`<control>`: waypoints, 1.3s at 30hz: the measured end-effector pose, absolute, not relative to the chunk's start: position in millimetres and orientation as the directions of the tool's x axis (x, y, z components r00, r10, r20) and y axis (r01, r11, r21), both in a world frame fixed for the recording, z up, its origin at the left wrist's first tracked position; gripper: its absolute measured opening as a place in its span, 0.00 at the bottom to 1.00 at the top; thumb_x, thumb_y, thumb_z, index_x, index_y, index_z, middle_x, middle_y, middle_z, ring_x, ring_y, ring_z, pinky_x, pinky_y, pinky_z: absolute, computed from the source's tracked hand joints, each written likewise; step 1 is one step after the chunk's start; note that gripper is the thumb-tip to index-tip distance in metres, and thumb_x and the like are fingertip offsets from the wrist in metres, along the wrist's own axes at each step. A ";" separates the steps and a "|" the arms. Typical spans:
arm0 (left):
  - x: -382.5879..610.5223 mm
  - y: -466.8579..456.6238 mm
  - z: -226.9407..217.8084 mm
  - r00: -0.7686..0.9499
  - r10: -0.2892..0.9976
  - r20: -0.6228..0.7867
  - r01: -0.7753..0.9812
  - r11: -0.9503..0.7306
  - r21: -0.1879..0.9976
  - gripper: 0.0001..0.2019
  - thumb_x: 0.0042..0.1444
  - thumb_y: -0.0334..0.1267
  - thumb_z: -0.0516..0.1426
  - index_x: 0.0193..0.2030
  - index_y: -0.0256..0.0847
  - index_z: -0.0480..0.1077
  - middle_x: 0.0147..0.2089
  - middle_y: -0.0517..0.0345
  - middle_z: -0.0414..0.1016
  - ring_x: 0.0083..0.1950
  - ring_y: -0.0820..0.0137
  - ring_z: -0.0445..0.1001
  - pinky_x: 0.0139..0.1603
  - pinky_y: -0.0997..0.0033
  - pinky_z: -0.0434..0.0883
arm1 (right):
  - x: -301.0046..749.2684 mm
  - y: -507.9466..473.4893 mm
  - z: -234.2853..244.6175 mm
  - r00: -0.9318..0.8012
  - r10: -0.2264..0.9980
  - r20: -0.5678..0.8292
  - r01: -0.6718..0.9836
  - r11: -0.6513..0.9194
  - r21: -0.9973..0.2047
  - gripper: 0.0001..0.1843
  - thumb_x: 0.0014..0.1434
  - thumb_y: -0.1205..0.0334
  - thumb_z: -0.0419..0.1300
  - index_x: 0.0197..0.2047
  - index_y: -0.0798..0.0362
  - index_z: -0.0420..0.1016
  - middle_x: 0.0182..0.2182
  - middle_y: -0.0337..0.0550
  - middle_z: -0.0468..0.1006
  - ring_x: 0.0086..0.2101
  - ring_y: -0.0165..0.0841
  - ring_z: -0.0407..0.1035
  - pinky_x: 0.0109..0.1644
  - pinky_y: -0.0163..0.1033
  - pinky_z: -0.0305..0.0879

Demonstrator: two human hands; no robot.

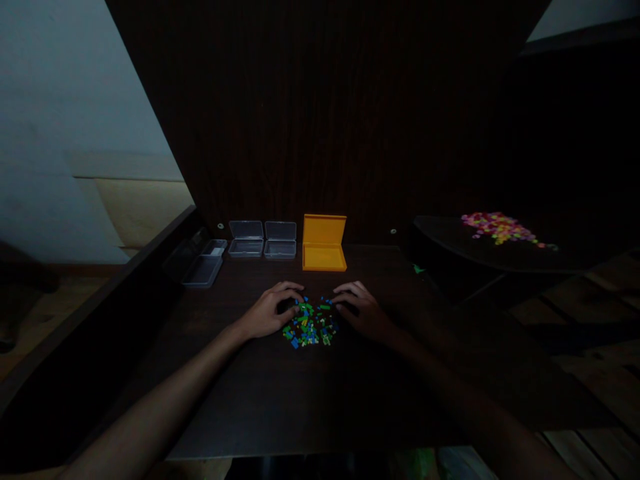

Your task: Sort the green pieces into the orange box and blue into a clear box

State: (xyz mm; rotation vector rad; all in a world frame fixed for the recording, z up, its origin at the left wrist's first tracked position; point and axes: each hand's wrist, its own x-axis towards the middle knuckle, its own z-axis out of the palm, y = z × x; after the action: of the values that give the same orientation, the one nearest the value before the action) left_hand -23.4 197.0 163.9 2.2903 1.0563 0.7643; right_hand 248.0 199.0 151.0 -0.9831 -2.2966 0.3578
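Note:
A loose pile of small building bricks (309, 328), mostly green and blue with some yellow and pale ones, lies on the dark wooden desk (270, 407). At the pile's upper left edge rests my left hand (270, 310), its fingers curved and the thumb apart from them. My right hand (364, 311) is on the opposite side, fingers spread towards the bricks at the upper right edge. Both hands' fingertips are close to or touching the outer bricks. I see nothing held in either hand.
An open yellow box (324, 269) stands behind the pile. Left of it are two open clear plastic boxes (246, 249) (280, 250) and another clear case (203, 272). Colourful beads (500, 228) lie on a side shelf (445, 237). A tall dark panel (320, 113) rises behind.

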 end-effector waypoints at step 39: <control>-26.0 198.5 165.3 0.555 0.787 0.268 0.507 -0.576 0.642 0.13 0.58 0.30 0.51 0.43 0.44 0.75 0.57 0.53 0.71 0.58 0.62 0.69 0.61 0.55 0.66 | 245.3 191.3 157.6 -0.727 0.549 0.412 0.472 0.836 -0.280 0.18 0.64 0.66 0.52 0.56 0.46 0.69 0.50 0.50 0.69 0.49 0.40 0.63 0.51 0.50 0.65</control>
State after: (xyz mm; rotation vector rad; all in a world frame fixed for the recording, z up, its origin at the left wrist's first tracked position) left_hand -26.0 198.5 165.3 2.2917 1.0405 0.7456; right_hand 245.3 191.3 157.6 -0.7522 -2.5269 0.2125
